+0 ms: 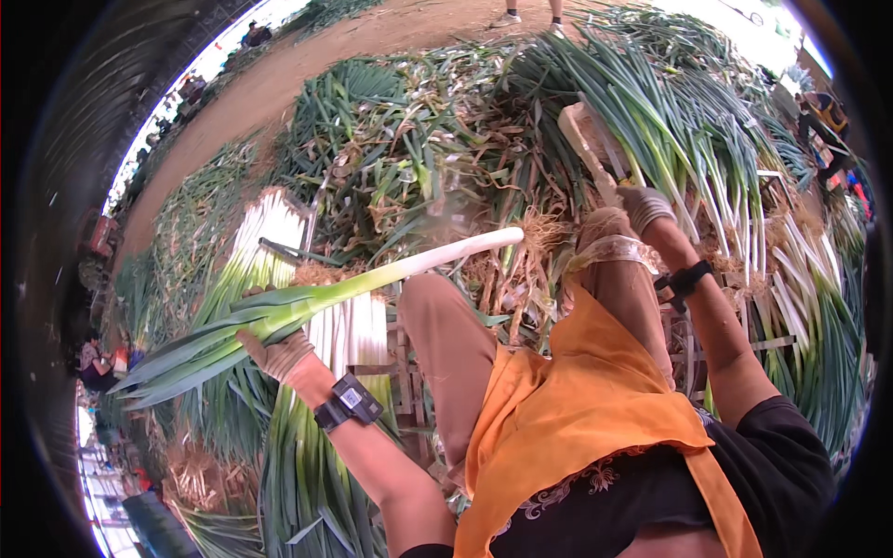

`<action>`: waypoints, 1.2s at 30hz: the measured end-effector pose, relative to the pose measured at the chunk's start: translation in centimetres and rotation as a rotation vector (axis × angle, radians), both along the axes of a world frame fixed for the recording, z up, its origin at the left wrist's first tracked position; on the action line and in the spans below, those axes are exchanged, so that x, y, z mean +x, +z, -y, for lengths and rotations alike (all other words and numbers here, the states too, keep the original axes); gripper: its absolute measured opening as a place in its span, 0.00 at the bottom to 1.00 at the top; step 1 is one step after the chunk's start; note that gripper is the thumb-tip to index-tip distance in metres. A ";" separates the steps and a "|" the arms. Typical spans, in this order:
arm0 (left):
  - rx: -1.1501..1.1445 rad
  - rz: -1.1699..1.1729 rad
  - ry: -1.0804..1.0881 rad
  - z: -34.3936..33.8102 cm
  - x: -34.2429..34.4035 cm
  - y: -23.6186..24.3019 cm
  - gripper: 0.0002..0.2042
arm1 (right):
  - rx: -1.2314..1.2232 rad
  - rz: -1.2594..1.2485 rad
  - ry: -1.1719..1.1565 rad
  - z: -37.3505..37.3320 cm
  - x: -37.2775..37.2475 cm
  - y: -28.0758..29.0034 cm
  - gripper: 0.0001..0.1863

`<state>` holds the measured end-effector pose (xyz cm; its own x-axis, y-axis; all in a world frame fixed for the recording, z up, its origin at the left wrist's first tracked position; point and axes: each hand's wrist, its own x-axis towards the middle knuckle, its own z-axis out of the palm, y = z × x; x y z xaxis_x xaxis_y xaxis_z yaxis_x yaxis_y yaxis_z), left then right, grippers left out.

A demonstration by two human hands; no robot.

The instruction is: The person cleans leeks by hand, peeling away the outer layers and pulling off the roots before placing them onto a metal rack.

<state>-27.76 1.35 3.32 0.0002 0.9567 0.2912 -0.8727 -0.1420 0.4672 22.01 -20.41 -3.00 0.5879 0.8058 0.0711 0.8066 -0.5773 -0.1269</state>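
My left hand (277, 352), in a light work glove, is closed around the leafy part of one long green onion (400, 270). Its clean white end points to the right over my knee, and its green leaves fan out to the left. My right hand (646, 209), also gloved, is curled closed beside my right knee; whatever is in it is hidden. Close by that hand lies a heap of untrimmed green onions (651, 121) with dirty roots. Below my left hand, cleaned green onions (349, 335) lie side by side with white ends together.
Peeled leaves and dry scraps (400, 167) cover the ground ahead. A pale wooden board (588, 144) stands by my right knee. Another cleaned bundle (270, 228) lies at left, more untrimmed onions (800, 279) at right. A person's feet (507, 19) show on the dirt path.
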 end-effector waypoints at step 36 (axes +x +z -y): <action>-0.422 -0.640 0.204 5.1 9.3 5.2 0.19 | 0.402 -0.953 1.016 -9.8 -23.1 7.4 0.12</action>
